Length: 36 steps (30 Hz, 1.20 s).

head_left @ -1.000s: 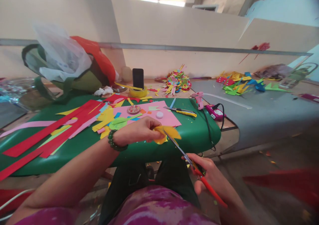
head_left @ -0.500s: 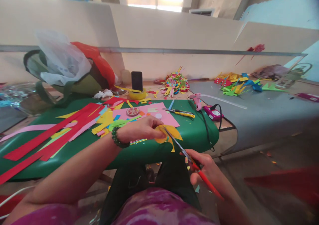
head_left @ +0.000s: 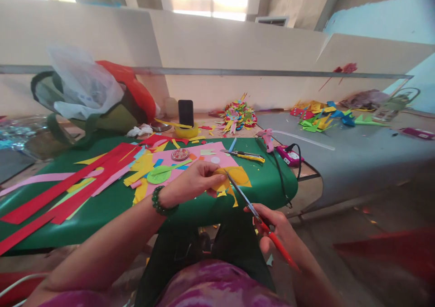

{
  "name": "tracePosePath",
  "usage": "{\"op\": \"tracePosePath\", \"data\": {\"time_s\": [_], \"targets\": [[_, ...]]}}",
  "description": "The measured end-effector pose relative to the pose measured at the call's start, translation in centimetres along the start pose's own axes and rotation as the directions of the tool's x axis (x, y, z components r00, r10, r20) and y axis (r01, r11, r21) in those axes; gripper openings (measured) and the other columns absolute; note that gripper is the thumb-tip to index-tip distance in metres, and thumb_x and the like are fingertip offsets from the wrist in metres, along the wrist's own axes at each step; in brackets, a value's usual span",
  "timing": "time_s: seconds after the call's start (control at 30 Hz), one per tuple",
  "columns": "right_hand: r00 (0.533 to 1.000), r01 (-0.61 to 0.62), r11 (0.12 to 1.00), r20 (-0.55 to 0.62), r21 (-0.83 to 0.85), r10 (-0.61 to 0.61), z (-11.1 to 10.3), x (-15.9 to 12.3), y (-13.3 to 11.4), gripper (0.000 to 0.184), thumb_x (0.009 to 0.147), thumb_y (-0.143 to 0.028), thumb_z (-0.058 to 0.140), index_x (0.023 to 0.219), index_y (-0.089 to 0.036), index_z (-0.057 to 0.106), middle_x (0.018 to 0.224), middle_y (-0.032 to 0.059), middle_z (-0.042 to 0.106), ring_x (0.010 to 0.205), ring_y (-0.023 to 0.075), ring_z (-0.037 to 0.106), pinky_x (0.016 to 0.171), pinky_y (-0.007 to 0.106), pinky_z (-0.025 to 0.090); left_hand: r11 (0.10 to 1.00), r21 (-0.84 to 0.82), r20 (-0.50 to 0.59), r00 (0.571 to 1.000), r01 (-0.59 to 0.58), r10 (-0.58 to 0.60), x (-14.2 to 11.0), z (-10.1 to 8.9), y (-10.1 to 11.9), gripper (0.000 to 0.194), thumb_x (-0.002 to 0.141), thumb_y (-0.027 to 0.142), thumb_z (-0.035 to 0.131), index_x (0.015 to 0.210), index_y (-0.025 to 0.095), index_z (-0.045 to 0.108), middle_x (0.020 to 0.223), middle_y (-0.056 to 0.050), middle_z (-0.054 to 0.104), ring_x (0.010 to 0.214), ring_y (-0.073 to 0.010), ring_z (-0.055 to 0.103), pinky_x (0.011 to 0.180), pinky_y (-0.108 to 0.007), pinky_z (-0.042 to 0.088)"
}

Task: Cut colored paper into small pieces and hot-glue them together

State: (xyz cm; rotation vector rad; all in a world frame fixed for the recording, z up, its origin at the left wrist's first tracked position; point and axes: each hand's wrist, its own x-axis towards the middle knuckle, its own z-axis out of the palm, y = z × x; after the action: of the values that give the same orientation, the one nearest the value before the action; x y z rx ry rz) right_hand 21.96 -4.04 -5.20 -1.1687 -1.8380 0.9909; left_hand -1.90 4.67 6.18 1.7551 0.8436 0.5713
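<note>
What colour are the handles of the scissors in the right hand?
Red scissors handles, clearest in the head view.

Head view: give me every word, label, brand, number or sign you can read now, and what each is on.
No text can be read.
White plastic bag: faint bluish marks, too blurred to read.
Purple box by the glue gun: small pale markings, too small to read.
Round tin: patterned top; any lettering is too small to tell.
Scissors and yellow paper: no lettering visible.
</note>
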Motion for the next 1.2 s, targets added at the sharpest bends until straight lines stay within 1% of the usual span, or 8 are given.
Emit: {"op": "tracePosePath", "data": {"time_s": [0.13, 0.23, 0.4, 0.5, 0.6, 0.8, 0.97, 1.2], "targets": [[1.000, -0.004, 0.999, 0.016, -0.038, 0.005, -0.4, 0.3, -0.9, 0.103, 0.054, -0.096, 0.042, 0.111, -0.013, 0.064, 0.069, -0.0027, 0.045, 0.058, 0.0116, 0.035, 0.047, 0.021, 0.031, 0.999, 0.024, 0.032, 0.999, 0.038, -0.039, 0.2, -0.7, 0.6, 0.030, 0.075, 0.042, 0.064, 0.066, 0.014, 0.057, 0.060, 0.003, 0.052, 0.049, -0.0071, 0.049, 0.047, -0.018, 0.042], [0.999, 0.004, 0.998, 0.033, -0.069, -0.002, -0.6, 0.9, -1.7, 0.104, 0.055, -0.096, 0.042, 0.113, -0.012, 0.063, 0.068, -0.0036, 0.043, 0.057, 0.0114, 0.033, 0.046, 0.021, 0.030, 0.999, 0.042, 0.016, 0.999, 0.028, -0.028, 0.3, -1.2, 1.1, 0.027, 0.073, 0.038, 0.066, 0.065, 0.014, 0.059, 0.057, 0.003, 0.053, 0.049, -0.0071, 0.048, 0.047, -0.019, 0.041], [0.998, 0.045, 0.994, 0.047, -0.097, -0.041, -0.6, 1.6, -2.2, 0.102, 0.057, -0.095, 0.044, 0.116, -0.012, 0.061, 0.069, -0.0038, 0.043, 0.061, 0.0130, 0.035, 0.053, 0.022, 0.037, 0.999, 0.041, 0.018, 0.999, 0.031, -0.031, 0.1, -1.7, 1.4, 0.026, 0.074, 0.037, 0.065, 0.065, 0.014, 0.060, 0.054, 0.004, 0.052, 0.048, -0.0070, 0.046, 0.047, -0.019, 0.040], [0.998, 0.042, 0.993, 0.051, -0.113, -0.036, -0.6, 1.8, -2.4, 0.099, 0.057, -0.094, 0.047, 0.111, -0.013, 0.063, 0.068, -0.0039, 0.045, 0.060, 0.0128, 0.037, 0.053, 0.022, 0.037, 0.998, 0.027, 0.024, 0.998, 0.050, -0.051, 0.0, -1.7, 1.4, 0.025, 0.073, 0.037, 0.066, 0.067, 0.014, 0.062, 0.056, 0.004, 0.053, 0.049, -0.0071, 0.046, 0.047, -0.019, 0.039], [0.999, 0.031, 0.991, 0.032, -0.129, -0.028, -0.7, 1.9, -2.7, 0.092, 0.061, -0.090, 0.053, 0.109, -0.013, 0.065, 0.064, -0.0042, 0.045, 0.057, 0.0124, 0.037, 0.050, 0.022, 0.034, 0.998, 0.025, 0.026, 0.998, 0.056, -0.056, -0.1, -1.8, 1.3, 0.025, 0.073, 0.037, 0.067, 0.068, 0.013, 0.062, 0.057, 0.003, 0.053, 0.049, -0.0072, 0.046, 0.047, -0.019, 0.039], [1.000, 0.009, 0.986, -0.003, -0.167, -0.009, -0.7, 1.8, -2.7, 0.069, 0.067, -0.071, 0.069, 0.106, -0.014, 0.068, 0.063, -0.0050, 0.044, 0.057, 0.0118, 0.035, 0.050, 0.022, 0.034, 0.998, 0.025, 0.024, 0.998, 0.052, -0.053, -0.1, -1.8, 1.0, 0.024, 0.073, 0.036, 0.066, 0.068, 0.013, 0.062, 0.059, 0.004, 0.053, 0.049, -0.0071, 0.047, 0.047, -0.020, 0.039], [1.000, -0.008, 0.990, -0.015, -0.138, 0.006, -0.7, 1.6, -2.5, 0.071, 0.064, -0.074, 0.069, 0.103, -0.015, 0.068, 0.063, -0.0053, 0.041, 0.057, 0.0117, 0.033, 0.050, 0.022, 0.031, 0.997, 0.040, 0.023, 0.998, 0.065, -0.066, -0.2, -1.8, 1.3, 0.026, 0.073, 0.038, 0.066, 0.068, 0.013, 0.061, 0.058, 0.004, 0.053, 0.050, -0.0075, 0.047, 0.048, -0.020, 0.039], [0.999, 0.037, 0.990, -0.023, -0.135, -0.041, -0.7, 1.6, -1.6, 0.075, 0.065, -0.077, 0.065, 0.105, -0.014, 0.067, 0.061, -0.0056, 0.039, 0.056, 0.0114, 0.032, 0.048, 0.022, 0.032, 0.999, 0.037, -0.007, 1.000, 0.030, -0.029, -0.5, -1.8, 1.5, 0.028, 0.075, 0.040, 0.065, 0.071, 0.013, 0.060, 0.061, 0.003, 0.053, 0.053, -0.0079, 0.046, 0.049, -0.019, 0.037]]}}
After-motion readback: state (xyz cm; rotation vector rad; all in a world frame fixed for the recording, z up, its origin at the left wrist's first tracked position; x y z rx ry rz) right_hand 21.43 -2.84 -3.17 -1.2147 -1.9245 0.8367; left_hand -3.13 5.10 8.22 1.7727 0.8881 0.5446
